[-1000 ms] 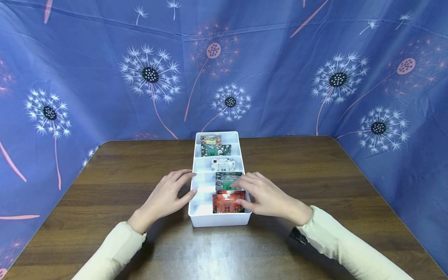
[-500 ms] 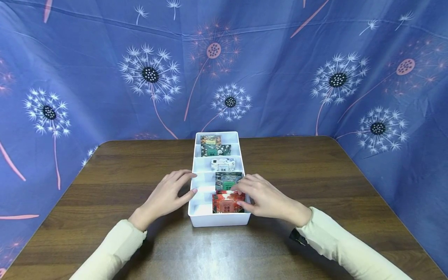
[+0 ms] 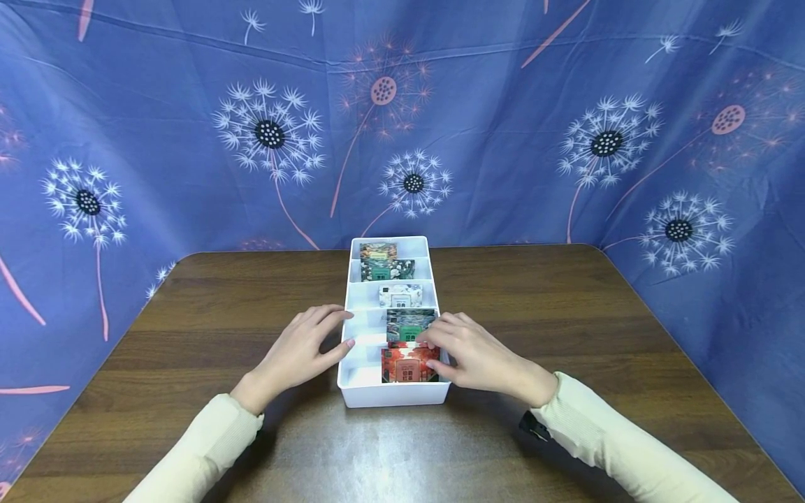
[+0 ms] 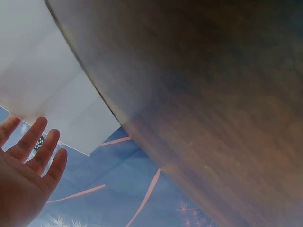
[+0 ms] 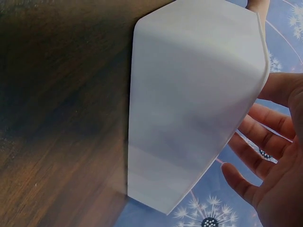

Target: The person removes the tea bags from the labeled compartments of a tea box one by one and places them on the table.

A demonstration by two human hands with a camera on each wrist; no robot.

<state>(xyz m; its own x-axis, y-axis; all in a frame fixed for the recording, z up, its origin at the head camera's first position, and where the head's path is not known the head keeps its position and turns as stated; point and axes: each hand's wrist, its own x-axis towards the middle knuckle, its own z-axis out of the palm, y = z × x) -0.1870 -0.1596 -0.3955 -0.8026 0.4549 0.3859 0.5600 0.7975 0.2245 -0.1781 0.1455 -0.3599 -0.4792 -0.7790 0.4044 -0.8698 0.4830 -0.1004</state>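
A long white divided box (image 3: 396, 397) stands on the table, holding flat printed sachets in its compartments. My left hand (image 3: 294, 353) is at its left side, fingers spread, fingertips right at the rim; the left wrist view shows the fingers (image 4: 34, 142) extended along the box wall. My right hand (image 3: 481, 356) reaches over the right rim and pinches the right side of a red sachet (image 3: 402, 365) in the nearest compartment, thumb in front, index finger at its top edge. Just behind stands a dark green sachet (image 3: 402, 323).
Farther back in the box are a white sachet (image 3: 400, 295), a dark floral sachet (image 3: 396, 270) and an orange-brown sachet (image 3: 378, 251). The brown wooden table (image 3: 251, 286) ends at a blue dandelion-print cloth (image 3: 497, 140) behind it.
My right thumb and index finger have drawn in slightly, the index finger coming down from the green sachet to the red sachet's top edge. The left hand, box and sachets stay in place.
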